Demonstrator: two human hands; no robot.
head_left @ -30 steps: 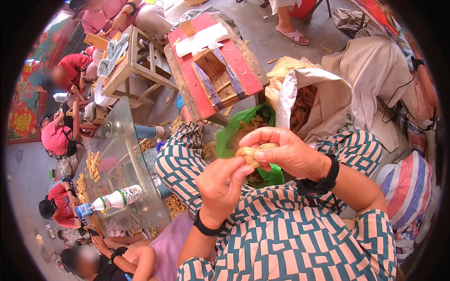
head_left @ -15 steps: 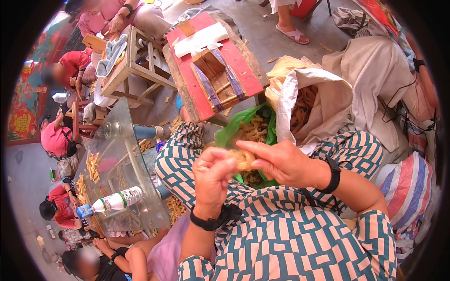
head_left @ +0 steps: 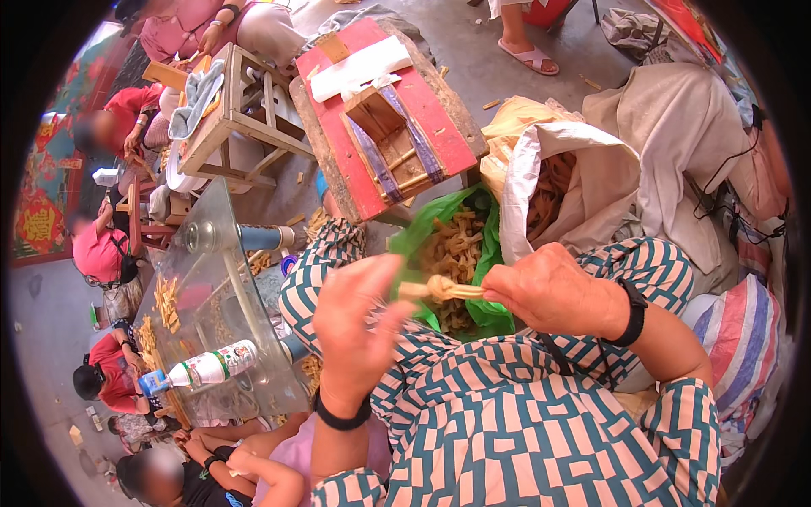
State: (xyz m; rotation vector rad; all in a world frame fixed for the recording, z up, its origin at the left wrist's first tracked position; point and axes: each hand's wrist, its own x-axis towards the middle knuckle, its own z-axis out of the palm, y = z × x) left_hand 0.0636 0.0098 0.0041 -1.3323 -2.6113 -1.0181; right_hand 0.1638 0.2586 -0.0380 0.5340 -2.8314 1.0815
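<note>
A knotted tan strip, which looks like tofu skin, is stretched level above my lap, with a tight knot near its middle. My right hand pinches its right end between thumb and fingertips. At the other end is my left hand, blurred, its thumb and fingers apart around the strip's left tip; whether they touch it is hard to tell. Under the strip, a green plastic bag holds many similar knotted pieces. To its right, a white woven sack stands open with loose brownish strips inside.
Beyond the bags is a red-topped wooden stool carrying a small wooden frame with purple bands. To the left, a glass table bears a white bottle and tan pieces. A striped sack is at my right. Several people sit at the left.
The bunched strip has been drawn out straight with its knot tight. My right hand moved right with its end; my left hand moved left and its fingers spread.
</note>
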